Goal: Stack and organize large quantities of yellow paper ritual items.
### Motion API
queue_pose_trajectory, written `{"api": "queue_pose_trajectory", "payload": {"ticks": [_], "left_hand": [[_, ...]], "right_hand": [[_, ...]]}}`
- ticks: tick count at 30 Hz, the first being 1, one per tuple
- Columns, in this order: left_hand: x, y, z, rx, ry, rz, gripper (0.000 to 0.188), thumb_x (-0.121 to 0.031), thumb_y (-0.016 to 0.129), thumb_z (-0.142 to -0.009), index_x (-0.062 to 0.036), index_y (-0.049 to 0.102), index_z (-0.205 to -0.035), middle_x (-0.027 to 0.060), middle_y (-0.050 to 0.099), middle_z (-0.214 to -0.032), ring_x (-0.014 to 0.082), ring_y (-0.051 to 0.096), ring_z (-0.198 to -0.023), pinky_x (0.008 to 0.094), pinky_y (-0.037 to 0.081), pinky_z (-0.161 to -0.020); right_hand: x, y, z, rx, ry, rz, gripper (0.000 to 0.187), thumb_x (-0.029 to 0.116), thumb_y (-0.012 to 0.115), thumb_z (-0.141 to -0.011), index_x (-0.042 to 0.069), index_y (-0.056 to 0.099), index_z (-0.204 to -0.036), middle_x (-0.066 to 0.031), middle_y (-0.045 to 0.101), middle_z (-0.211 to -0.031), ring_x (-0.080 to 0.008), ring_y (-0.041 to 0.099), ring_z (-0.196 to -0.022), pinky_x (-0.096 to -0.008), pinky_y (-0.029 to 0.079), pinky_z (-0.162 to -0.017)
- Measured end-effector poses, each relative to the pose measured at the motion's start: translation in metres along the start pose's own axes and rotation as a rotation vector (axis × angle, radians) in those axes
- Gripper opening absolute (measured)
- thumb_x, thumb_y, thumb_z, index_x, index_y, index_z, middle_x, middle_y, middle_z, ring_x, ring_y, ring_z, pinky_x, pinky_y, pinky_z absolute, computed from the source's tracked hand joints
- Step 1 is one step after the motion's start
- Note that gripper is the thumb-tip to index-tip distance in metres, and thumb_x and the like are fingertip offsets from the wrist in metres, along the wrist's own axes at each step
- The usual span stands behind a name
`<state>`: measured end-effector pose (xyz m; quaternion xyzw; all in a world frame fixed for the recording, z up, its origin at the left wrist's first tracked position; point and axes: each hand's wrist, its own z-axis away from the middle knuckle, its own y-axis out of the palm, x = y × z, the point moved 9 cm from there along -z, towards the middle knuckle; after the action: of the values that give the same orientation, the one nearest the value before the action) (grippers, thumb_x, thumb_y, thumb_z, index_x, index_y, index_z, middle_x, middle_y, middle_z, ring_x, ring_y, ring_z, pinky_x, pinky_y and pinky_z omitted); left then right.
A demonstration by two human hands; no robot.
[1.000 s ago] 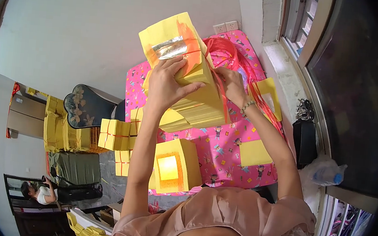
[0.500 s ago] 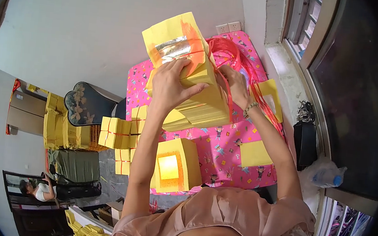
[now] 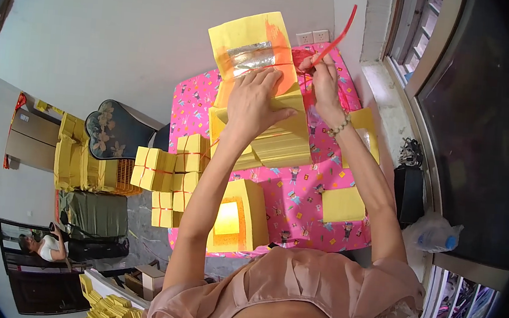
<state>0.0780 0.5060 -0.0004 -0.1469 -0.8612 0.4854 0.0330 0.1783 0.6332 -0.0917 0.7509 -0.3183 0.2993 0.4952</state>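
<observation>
Several red-tied yellow bundles (image 3: 159, 177) lie left of the left hand (image 3: 250, 103); its spread fingers press the silver-patched yellow stack (image 3: 251, 55). Right hand (image 3: 326, 87) grips red strip (image 3: 341, 37), end above fingertips. Pink tablecloth (image 3: 289, 214) below fingers: print too small to read.

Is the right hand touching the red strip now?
Touching. The head view shows the red strip gripped in the right hand, its end sticking out past the fingers.

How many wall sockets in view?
2, side by side low on the wall, past the pink-covered table's far end: left socket, right socket. Others may be hidden.
</observation>
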Motion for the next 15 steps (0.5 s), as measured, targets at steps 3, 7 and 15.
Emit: {"api": "queue_pose_trajectory", "payload": {"ticks": [3,7,15], "left_hand": [[-0.002,-0.001,0.001,0.01,-0.011,-0.001,0.067,-0.038,0.088,-0.056,-0.0088,0.058,-0.109,0.0089,0.065,-0.111,0.0272,0.059,-0.107,0.0388,0.044,-0.091],[-0.003,0.001,0.0,0.041,-0.038,-0.021,0.073,-0.044,0.087,-0.057,-0.0099,0.06,-0.116,0.0059,0.066,-0.114,0.0273,0.061,-0.107,0.0394,0.047,-0.09],[0.004,-0.001,0.005,0.052,-0.075,0.012,0.072,-0.042,0.087,-0.057,-0.0106,0.06,-0.116,0.0049,0.065,-0.114,0.0266,0.061,-0.107,0.0389,0.048,-0.089]], "right_hand": [[0.01,-0.001,0.004,0.069,-0.115,-0.023,0.014,0.013,0.043,-0.101,0.005,0.05,-0.092,-0.0053,0.059,-0.084,-0.0142,0.057,-0.081,-0.0294,0.048,-0.078],[0.009,-0.013,0.004,-0.041,-0.012,-0.088,0.011,0.012,0.045,-0.101,0.006,0.052,-0.094,-0.0062,0.06,-0.089,-0.0156,0.058,-0.088,-0.0318,0.046,-0.088],[0.076,0.027,0.023,0.178,-0.256,0.231,0.015,0.015,0.044,-0.103,0.005,0.049,-0.094,-0.0062,0.058,-0.091,-0.0127,0.056,-0.089,-0.0284,0.045,-0.089]]}}
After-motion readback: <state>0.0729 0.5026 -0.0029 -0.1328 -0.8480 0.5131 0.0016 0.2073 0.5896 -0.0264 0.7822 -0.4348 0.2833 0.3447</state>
